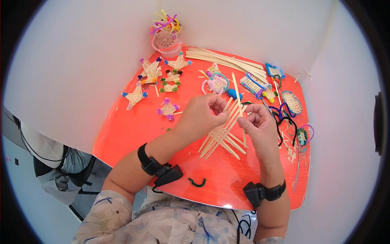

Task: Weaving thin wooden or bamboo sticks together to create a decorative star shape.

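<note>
A partly woven piece of pale flat strips (219, 132) lies on the red table under my hands, with a crossed weave in its middle and loose ends fanning out. My left hand (206, 113) is closed in a pinch over its upper left ends; what sits between the fingertips cannot be made out. Thumb and index finger of my right hand (259, 124) pinch a long pale strip (237, 90) that runs up past the upper right ends. Just beyond my hands is a blue bundle (234, 94). A short dark green pipe cleaner (197, 183) lies nearer to me.
Several woven stars with coloured tips (135, 96) lie at the left. A pink basket (167, 44) of pipe cleaners stands at the back, beside a pile of flat strips (227, 61). Woven pieces (292, 102), black pipe cleaners (287, 120) and scraps cover the right side. White walls surround the table (170, 140).
</note>
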Motion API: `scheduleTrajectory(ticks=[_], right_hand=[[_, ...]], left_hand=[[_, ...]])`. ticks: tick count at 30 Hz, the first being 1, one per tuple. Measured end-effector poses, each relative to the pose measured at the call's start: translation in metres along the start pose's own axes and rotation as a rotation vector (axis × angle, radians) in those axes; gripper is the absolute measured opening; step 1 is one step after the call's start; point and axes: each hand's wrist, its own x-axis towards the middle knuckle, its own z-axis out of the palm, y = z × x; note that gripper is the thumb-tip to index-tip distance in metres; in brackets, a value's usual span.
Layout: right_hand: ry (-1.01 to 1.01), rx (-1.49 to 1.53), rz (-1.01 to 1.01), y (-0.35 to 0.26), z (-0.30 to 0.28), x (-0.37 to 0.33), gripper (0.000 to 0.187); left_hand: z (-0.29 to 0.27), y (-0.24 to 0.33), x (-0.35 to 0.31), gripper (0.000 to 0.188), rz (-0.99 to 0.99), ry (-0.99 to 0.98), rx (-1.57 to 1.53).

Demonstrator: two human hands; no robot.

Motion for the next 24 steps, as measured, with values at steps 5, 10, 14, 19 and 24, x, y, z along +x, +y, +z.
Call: scheduleTrajectory(ticks=[5, 10, 14, 19, 24], right_hand=[[-0.052, -0.039, -0.003, -0.004, 0.001, 0.0, 0.015], [-0.022, -0.041, -0.02, -0.004, -0.001, 0.0, 0.01], [-0.017, 0.009, -0.029, -0.001, -0.003, 0.002, 0.008], [-0.024, 0.03, -0.024, 0.0, -0.002, 0.002, 0.007], [-0.05, 0.002, -0.013, -0.008, -0.006, 0.001, 0.006]], left_hand=[[-0.001, -0.004, 0.001, 0.014, 0.016, -0.002, -0.003], [-0.005, -0.005, 0.003, 0.016, 0.032, -0.022, -0.004], [-0.009, -0.004, 0.004, 0.018, -0.091, -0.084, -0.139], [-0.013, -0.007, 0.005, 0.016, -0.129, -0.128, -0.281], [-0.016, -0.007, 0.006, 0.016, -0.142, -0.158, -0.272]])
